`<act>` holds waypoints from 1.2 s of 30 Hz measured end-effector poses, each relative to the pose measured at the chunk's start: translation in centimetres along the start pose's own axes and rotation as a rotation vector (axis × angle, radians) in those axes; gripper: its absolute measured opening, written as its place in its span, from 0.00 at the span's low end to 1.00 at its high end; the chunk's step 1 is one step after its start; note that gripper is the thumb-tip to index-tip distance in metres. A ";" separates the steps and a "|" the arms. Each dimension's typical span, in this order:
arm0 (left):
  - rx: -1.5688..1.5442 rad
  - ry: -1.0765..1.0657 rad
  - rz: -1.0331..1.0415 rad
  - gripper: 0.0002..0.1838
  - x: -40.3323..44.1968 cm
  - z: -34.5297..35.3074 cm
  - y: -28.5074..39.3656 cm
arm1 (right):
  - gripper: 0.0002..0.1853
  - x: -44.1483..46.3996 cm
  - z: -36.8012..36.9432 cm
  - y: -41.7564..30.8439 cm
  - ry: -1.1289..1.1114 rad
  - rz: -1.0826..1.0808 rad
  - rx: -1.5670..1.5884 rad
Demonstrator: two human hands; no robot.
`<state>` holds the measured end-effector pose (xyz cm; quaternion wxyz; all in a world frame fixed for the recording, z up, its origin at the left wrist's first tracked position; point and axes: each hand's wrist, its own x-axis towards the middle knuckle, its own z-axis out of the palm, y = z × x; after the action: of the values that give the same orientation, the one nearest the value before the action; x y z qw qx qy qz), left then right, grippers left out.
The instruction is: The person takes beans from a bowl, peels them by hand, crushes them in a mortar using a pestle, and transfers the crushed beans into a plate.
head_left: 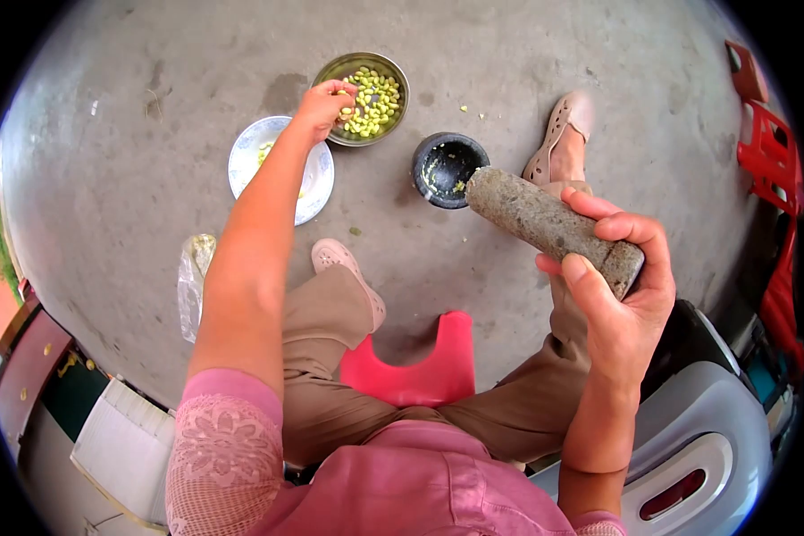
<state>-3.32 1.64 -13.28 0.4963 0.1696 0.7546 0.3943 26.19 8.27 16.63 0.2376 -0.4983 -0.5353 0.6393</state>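
Note:
My right hand [612,268] grips a thick grey stone pestle [554,223], holding it tilted with its far end close to the mortar. The dark stone mortar [449,143] stands on the floor with pale crushed bits inside. My left hand [324,109] reaches over the left rim of a metal bowl [404,94] of yellow-green beans [372,103]. Its fingers are pinched together, with a bean showing at the fingertips. Under my left forearm is a white plate with a blue rim [320,192], partly hidden, with some green pieces on it.
Between my legs is a pink plastic stool [411,380]. A clear plastic bag [190,286] lies left of my arm. Grey plastic seating [715,429] is at lower right, red stools [771,156] at far right. Small crumbs [481,115] dot the concrete floor [196,54].

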 end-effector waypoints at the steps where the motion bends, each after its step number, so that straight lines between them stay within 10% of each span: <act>1: -0.263 -0.098 -0.122 0.09 -0.5 -0.6 0.5 | 0.13 0.0 0.1 -0.1 0.014 0.021 -0.008; 11: -1.033 -0.448 -0.284 0.15 -8.5 3.0 3.5 | 0.11 0.5 -0.8 -0.4 0.062 -0.067 -0.043; 36: -0.505 -0.228 -0.236 0.19 -13.6 11.8 4.1 | 0.12 0.3 -2.8 -1.4 0.064 -0.059 0.000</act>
<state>12.61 0.48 -4.08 0.6469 -0.0048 0.5866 0.4873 28.25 10.22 18.03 0.2733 -0.5023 -0.5421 0.6157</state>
